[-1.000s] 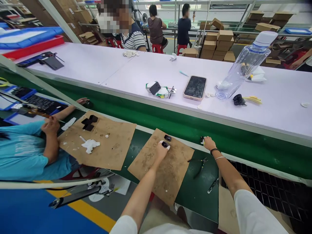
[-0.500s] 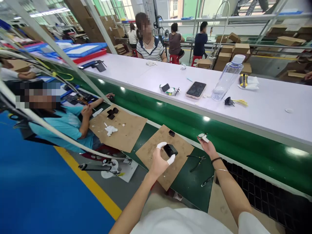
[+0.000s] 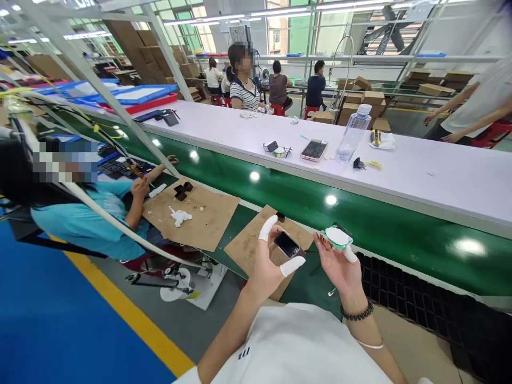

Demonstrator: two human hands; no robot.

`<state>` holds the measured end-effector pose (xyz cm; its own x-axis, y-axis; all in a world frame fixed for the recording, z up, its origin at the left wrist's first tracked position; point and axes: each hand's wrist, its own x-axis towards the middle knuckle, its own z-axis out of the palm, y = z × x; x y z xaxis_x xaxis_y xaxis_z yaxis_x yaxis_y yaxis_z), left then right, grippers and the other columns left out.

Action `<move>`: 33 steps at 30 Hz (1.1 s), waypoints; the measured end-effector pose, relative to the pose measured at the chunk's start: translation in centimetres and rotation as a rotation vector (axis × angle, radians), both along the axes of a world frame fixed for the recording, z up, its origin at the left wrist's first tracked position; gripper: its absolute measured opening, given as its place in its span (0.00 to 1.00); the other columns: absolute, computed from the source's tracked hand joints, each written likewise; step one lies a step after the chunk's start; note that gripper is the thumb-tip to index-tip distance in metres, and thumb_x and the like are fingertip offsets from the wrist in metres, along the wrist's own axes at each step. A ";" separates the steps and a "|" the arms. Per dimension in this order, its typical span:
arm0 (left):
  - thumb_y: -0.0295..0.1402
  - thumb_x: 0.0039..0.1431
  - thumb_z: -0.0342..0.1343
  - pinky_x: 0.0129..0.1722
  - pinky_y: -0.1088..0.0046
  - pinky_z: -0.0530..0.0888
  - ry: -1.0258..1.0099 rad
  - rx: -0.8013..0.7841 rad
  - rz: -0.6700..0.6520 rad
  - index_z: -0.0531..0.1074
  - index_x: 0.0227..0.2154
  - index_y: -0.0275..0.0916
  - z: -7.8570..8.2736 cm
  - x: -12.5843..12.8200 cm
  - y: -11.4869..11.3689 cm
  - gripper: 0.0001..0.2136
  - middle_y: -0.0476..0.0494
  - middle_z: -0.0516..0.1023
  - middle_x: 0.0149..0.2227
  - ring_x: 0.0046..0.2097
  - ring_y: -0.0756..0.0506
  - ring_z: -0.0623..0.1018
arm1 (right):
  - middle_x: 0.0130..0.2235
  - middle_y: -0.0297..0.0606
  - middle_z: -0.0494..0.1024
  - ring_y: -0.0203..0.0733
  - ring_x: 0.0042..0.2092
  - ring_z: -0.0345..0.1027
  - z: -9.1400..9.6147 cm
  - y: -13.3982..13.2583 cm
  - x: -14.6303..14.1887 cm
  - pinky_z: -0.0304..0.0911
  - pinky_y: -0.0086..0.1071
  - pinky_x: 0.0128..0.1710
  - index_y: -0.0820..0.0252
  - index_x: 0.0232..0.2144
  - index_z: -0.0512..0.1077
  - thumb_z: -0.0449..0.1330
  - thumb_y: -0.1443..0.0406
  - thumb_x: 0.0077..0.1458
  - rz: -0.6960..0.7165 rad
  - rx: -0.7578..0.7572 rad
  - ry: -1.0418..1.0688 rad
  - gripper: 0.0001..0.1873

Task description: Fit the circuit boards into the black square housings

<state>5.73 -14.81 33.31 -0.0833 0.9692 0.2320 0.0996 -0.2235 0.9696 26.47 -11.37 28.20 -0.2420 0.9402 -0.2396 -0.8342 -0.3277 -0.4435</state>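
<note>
My left hand (image 3: pixel 264 269), with white finger cots on thumb and a finger, is closed around a small black plastic case (image 3: pixel 287 244). The case is tilted, one glossy dark face turned up toward me. Beside it on the right, my right hand (image 3: pixel 340 274) pinches a green circuit board (image 3: pixel 338 238) carrying a white oval pad, with copper-coloured parts at its left edge. Board and case are apart. Beneath my left hand lies a brown cardboard sheet (image 3: pixel 245 246); a small black part (image 3: pixel 281 217) near its far corner is partly hidden by my finger.
To my right stretches a black compartment tray (image 3: pixel 404 298). Past the green belt (image 3: pixel 296 205), a white shelf (image 3: pixel 224 128) holds a phone (image 3: pixel 314 150), bottle (image 3: pixel 353 133) and plug (image 3: pixel 359 164). A co-worker in blue (image 3: pixel 100 208) sits at left beside another cardboard sheet (image 3: pixel 216 218).
My right hand has come inward and closer with the circuit board, near the case. My left hand has lifted the case nearer to me. The view has tilted up; a person now shows at far right.
</note>
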 end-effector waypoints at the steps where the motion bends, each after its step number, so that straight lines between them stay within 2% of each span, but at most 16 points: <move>1: 0.42 0.52 0.69 0.60 0.59 0.75 0.004 -0.034 0.021 0.52 0.68 0.46 -0.4 -0.1 0.3 0.44 0.39 0.71 0.55 0.58 0.41 0.75 | 0.54 0.43 0.81 0.46 0.62 0.71 0.5 -0.5 -0.2 0.70 0.35 0.60 0.56 0.47 0.78 0.69 0.60 0.51 0.026 0.000 0.014 0.20; 4: 0.45 0.51 0.69 0.60 0.58 0.74 0.016 -0.144 0.075 0.61 0.63 0.44 -2.3 0.2 1.4 0.38 0.37 0.72 0.55 0.58 0.38 0.75 | 0.50 0.36 0.83 0.43 0.56 0.76 0.8 -1.2 -1.2 0.74 0.36 0.55 0.50 0.44 0.79 0.71 0.58 0.49 0.130 0.001 0.046 0.18; 6: 0.46 0.53 0.66 0.58 0.58 0.75 -0.005 -0.231 0.013 0.70 0.55 0.40 -3.6 0.6 1.8 0.28 0.35 0.75 0.52 0.55 0.38 0.77 | 0.48 0.36 0.84 0.43 0.53 0.77 0.1 -1.2 -1.9 0.72 0.39 0.57 0.49 0.39 0.80 0.73 0.57 0.47 0.166 0.004 0.073 0.15; 8: 0.47 0.54 0.64 0.57 0.58 0.75 -0.056 -0.306 -0.068 0.73 0.50 0.38 -4.6 1.0 1.6 0.24 0.35 0.78 0.50 0.52 0.38 0.78 | 0.48 0.37 0.84 0.43 0.54 0.77 -0.6 -1.1 -2.3 0.71 0.41 0.59 0.51 0.33 0.79 0.74 0.56 0.47 0.166 0.012 0.098 0.12; 11: 0.47 0.51 0.66 0.59 0.59 0.74 -0.176 -0.338 -0.170 0.63 0.62 0.40 -5.3 1.5 0.2 0.37 0.34 0.74 0.57 0.55 0.39 0.78 | 0.48 0.36 0.84 0.42 0.58 0.74 -1.0 -0.8 -2.3 0.68 0.41 0.62 0.51 0.31 0.78 0.73 0.56 0.48 0.125 0.027 0.111 0.11; 13: 0.44 0.50 0.68 0.59 0.59 0.74 -0.219 -0.347 -0.252 0.51 0.70 0.44 -5.0 1.9 -0.9 0.47 0.34 0.71 0.62 0.57 0.40 0.77 | 0.47 0.35 0.84 0.42 0.58 0.74 -0.6 -0.7 -2.0 0.65 0.43 0.65 0.51 0.36 0.79 0.74 0.56 0.49 0.074 0.019 0.123 0.12; 14: 0.43 0.51 0.68 0.59 0.60 0.74 -0.218 -0.346 -0.267 0.48 0.71 0.45 -4.7 2.1 -1.3 0.48 0.33 0.70 0.63 0.56 0.40 0.77 | 0.47 0.35 0.84 0.42 0.57 0.75 -0.3 -0.7 -1.8 0.64 0.45 0.66 0.51 0.37 0.79 0.74 0.57 0.48 0.046 0.009 0.132 0.14; 16: 0.42 0.54 0.67 0.56 0.61 0.76 -0.197 -0.305 -0.236 0.56 0.68 0.43 -3.9 2.7 -1.9 0.41 0.33 0.70 0.62 0.52 0.41 0.78 | 0.44 0.35 0.85 0.43 0.55 0.76 0.4 -0.8 -1.7 0.62 0.48 0.68 0.53 0.38 0.80 0.75 0.57 0.46 -0.002 -0.003 0.137 0.16; 18: 0.41 0.55 0.66 0.49 0.64 0.77 -0.210 -0.228 -0.186 0.68 0.59 0.41 -2.9 3.5 -2.1 0.29 0.33 0.71 0.60 0.44 0.45 0.78 | 0.43 0.36 0.85 0.45 0.53 0.78 0.7 -1.1 -1.7 0.60 0.48 0.69 0.54 0.37 0.80 0.76 0.57 0.43 -0.035 0.002 0.114 0.19; 19: 0.41 0.55 0.66 0.46 0.66 0.77 -0.235 -0.199 -0.178 0.70 0.56 0.41 -2.5 3.9 -2.0 0.26 0.34 0.72 0.59 0.40 0.48 0.77 | 0.42 0.37 0.85 0.45 0.52 0.78 0.8 -1.3 -1.7 0.60 0.47 0.69 0.55 0.37 0.80 0.77 0.56 0.42 -0.043 0.008 0.095 0.20; 21: 0.38 0.54 0.67 0.43 0.68 0.77 -0.294 -0.174 -0.184 0.68 0.59 0.42 -1.6 4.6 -1.9 0.30 0.35 0.73 0.59 0.36 0.51 0.75 | 0.43 0.38 0.85 0.45 0.52 0.78 0.9 -1.7 -1.6 0.61 0.45 0.69 0.55 0.38 0.80 0.77 0.54 0.41 -0.058 0.023 0.063 0.22; 24: 0.33 0.49 0.70 0.41 0.69 0.77 -0.267 -0.164 -0.220 0.58 0.67 0.46 -0.5 5.0 -2.0 0.43 0.36 0.74 0.59 0.35 0.52 0.75 | 0.45 0.37 0.85 0.44 0.53 0.78 1.4 -2.2 -1.3 0.61 0.44 0.68 0.53 0.36 0.80 0.75 0.52 0.44 -0.077 0.054 0.044 0.19; 27: 0.32 0.49 0.70 0.38 0.69 0.78 -0.081 -0.115 -0.192 0.65 0.64 0.43 0.2 4.8 -2.2 0.37 0.42 0.80 0.44 0.32 0.51 0.74 | 0.44 0.37 0.85 0.46 0.53 0.77 2.7 -2.6 -1.1 0.62 0.47 0.68 0.53 0.31 0.79 0.74 0.51 0.44 -0.065 0.092 0.028 0.17; 29: 0.32 0.48 0.70 0.40 0.68 0.78 0.057 -0.032 -0.077 0.73 0.58 0.43 0.6 4.5 -2.3 0.32 0.45 0.79 0.38 0.35 0.48 0.76 | 0.43 0.38 0.85 0.49 0.52 0.77 3.6 -2.7 -1.2 0.62 0.52 0.67 0.53 0.30 0.78 0.74 0.50 0.43 -0.036 0.134 0.006 0.18; 31: 0.32 0.45 0.72 0.50 0.63 0.78 0.109 0.066 0.009 0.76 0.55 0.43 0.8 4.2 -2.3 0.30 0.42 0.79 0.45 0.46 0.43 0.79 | 0.44 0.39 0.85 0.53 0.53 0.76 4.5 -2.7 -1.4 0.61 0.56 0.67 0.52 0.33 0.79 0.74 0.49 0.41 -0.015 0.193 -0.027 0.20; 33: 0.33 0.47 0.72 0.60 0.58 0.74 0.019 0.100 -0.022 0.75 0.55 0.44 0.9 3.9 -2.2 0.29 0.39 0.77 0.55 0.57 0.38 0.76 | 0.48 0.40 0.84 0.55 0.55 0.75 5.3 -2.8 -1.3 0.61 0.57 0.67 0.51 0.39 0.80 0.74 0.50 0.39 -0.023 0.262 -0.097 0.24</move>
<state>9.65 -17.03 34.18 -0.0568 0.9427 0.3289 0.1121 -0.3213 0.9403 25.21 -14.20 33.51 -0.2079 0.9781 -0.0087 -0.7893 -0.1730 -0.5891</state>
